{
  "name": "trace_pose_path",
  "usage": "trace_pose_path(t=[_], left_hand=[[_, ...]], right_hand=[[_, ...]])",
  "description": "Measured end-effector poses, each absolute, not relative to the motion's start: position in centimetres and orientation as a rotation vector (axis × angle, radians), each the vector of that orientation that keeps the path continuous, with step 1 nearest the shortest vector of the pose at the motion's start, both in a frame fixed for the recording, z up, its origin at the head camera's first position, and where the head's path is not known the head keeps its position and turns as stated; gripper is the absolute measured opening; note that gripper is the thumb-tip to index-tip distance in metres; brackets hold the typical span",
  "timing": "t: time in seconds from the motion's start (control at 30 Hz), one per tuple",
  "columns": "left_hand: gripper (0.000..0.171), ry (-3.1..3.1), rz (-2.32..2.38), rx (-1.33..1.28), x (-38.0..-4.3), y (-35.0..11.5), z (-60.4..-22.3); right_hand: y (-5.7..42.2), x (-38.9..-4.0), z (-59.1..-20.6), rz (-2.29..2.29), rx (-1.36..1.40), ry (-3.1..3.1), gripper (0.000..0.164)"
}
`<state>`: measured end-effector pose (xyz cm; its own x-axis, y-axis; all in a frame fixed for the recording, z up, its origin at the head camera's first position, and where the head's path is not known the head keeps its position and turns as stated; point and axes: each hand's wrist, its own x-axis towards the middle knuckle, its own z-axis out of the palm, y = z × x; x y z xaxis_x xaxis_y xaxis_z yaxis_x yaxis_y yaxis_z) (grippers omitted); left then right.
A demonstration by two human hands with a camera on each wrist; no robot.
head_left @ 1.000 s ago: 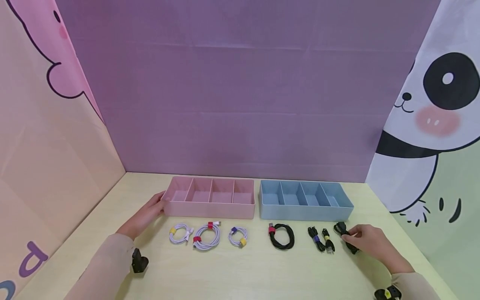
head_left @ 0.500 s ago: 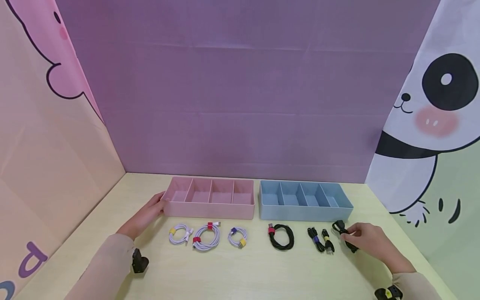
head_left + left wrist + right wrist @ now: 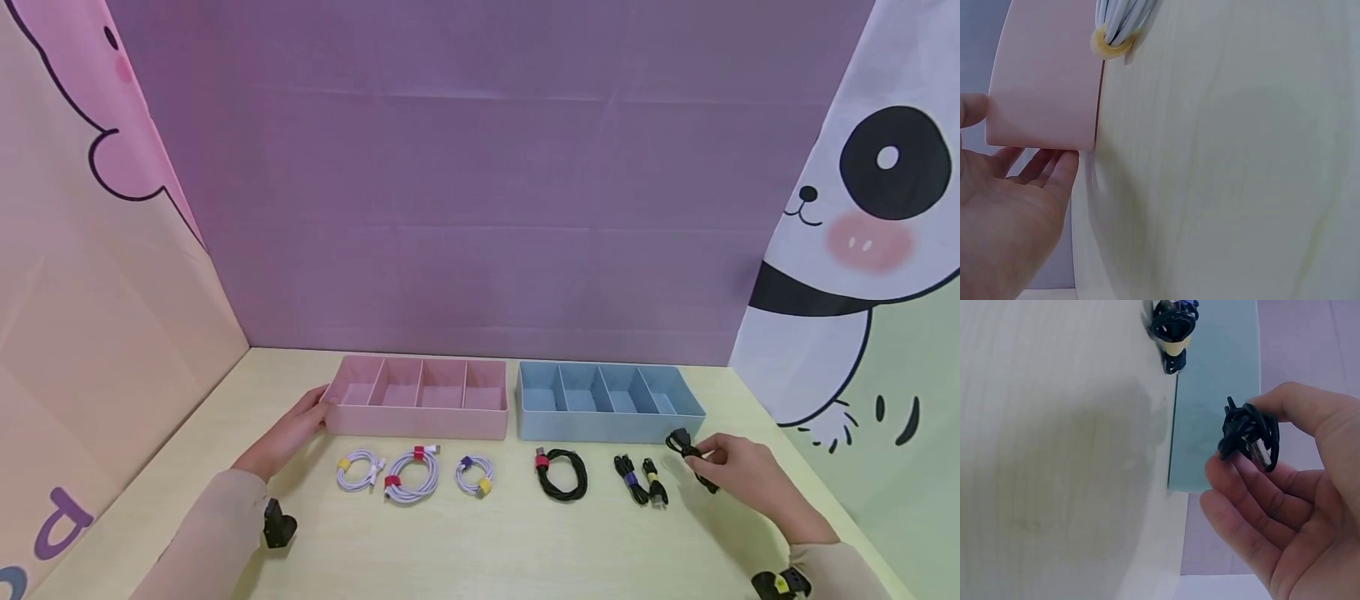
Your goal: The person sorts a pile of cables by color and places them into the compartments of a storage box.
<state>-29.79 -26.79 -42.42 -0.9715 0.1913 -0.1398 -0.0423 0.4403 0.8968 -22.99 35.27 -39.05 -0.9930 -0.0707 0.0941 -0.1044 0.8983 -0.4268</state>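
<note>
In the head view my right hand (image 3: 742, 475) pinches a coiled black cable (image 3: 681, 442), held up in front of the blue box's right end. The right wrist view shows that cable (image 3: 1250, 434) between thumb and fingertips, a metal plug sticking out of the coil. My left hand (image 3: 292, 425) holds the left end of a pink divided box (image 3: 420, 422). Up close in the left wrist view, the thumb lies at the rim of the pink box (image 3: 1047, 81) and the fingers bend against its end.
Beside the pink box stands a blue divided box (image 3: 611, 427). In front lie white coiled cables (image 3: 433, 479), a black coil with a red tie (image 3: 583, 475), and two small black bundles, one blue-tied (image 3: 637, 490), one yellow-tied (image 3: 658, 492). A purple backdrop (image 3: 480, 208) rises behind.
My right hand has raised the black cable off the table and moved it slightly toward the blue box. My left hand stays at the pink box.
</note>
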Motion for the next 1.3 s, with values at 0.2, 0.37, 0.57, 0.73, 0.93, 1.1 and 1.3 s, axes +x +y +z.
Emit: trace_pose_path(t=[0.2,0.37,0.57,0.73,0.93,1.1,1.3], left_hand=[[0.07,2.48,1.578,0.141,-29.7,-26.7,-42.4],[0.071,2.487,1.572,0.138,-29.7,-26.6,-42.5],[0.07,2.498,1.565,0.128,-29.7,-26.5,-42.5],[0.07,2.502,1.557,0.134,-29.7,-26.6,-42.5],[0.07,2.5,1.554,0.129,-29.8,-26.6,-42.6],[0.073,2.511,1.553,0.15,-29.7,-26.6,-42.5],[0.076,2.524,1.528,0.128,-29.7,-26.6,-42.5]], right_hand=[[35.2,-22.8,-38.6,0.669,0.155,-2.938,0.03],[35.2,-22.8,-38.4,0.666,0.144,-2.915,0.028],[35.1,-22.9,-38.1,0.685,0.142,-2.872,0.027],[35.0,-22.9,-37.9,0.693,0.138,-2.839,0.029],[34.9,-23.1,-37.6,0.706,0.138,-2.83,0.031],[34.9,-23.3,-37.5,0.701,0.15,-2.816,0.033],[35.0,-23.7,-37.5,0.691,0.168,-2.809,0.033]])
